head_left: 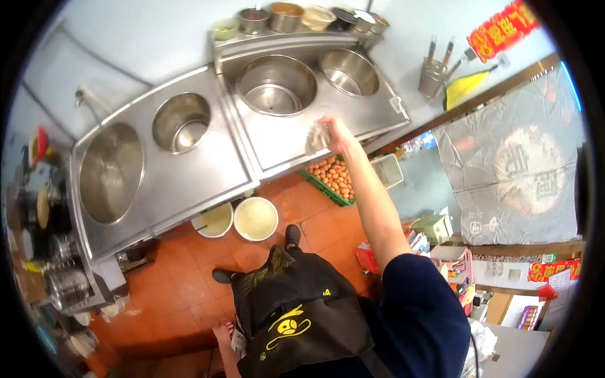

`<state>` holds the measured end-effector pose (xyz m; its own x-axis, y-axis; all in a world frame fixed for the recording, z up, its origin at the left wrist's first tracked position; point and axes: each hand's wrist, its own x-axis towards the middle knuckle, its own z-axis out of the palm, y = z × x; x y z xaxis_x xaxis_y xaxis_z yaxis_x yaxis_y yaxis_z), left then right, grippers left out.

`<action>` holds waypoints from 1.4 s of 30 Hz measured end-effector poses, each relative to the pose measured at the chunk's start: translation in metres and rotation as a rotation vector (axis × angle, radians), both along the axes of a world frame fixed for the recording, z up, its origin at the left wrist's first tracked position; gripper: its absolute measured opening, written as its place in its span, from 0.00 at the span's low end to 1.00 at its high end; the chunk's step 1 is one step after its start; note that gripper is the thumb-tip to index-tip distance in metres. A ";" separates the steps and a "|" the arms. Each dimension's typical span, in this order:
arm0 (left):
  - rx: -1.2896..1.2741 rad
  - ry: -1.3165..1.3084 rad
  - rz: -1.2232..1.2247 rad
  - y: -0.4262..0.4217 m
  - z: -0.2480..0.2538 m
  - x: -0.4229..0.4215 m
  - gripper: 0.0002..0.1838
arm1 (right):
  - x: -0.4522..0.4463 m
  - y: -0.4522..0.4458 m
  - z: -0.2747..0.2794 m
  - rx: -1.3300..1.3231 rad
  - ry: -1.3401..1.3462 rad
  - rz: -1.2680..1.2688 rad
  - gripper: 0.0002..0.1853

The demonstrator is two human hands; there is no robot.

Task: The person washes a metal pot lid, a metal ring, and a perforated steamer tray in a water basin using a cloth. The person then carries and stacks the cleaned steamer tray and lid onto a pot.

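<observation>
By steel counter (271, 142), right hand (336, 132), blurred cloth (317, 138)

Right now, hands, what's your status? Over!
Right hand gripping cloth near the counter's front edge; touching, can't tell. Left hand hanging low, grip unclear. Nothing seen blocking the cloth; big pot beyond it.

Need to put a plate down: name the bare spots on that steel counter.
Free: the left unit between the oval basin, round well and seam; the right unit's front strip before the large well, left of the cloth in the right hand. Crowded: the back shelf, lined with containers.
</observation>
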<state>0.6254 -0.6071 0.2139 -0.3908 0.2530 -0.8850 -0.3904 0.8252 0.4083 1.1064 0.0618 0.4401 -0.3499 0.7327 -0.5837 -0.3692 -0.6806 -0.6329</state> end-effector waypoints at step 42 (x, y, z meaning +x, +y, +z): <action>-0.414 -0.063 -0.249 0.441 0.179 0.328 0.13 | 0.323 0.478 -0.289 0.517 -1.656 0.860 0.17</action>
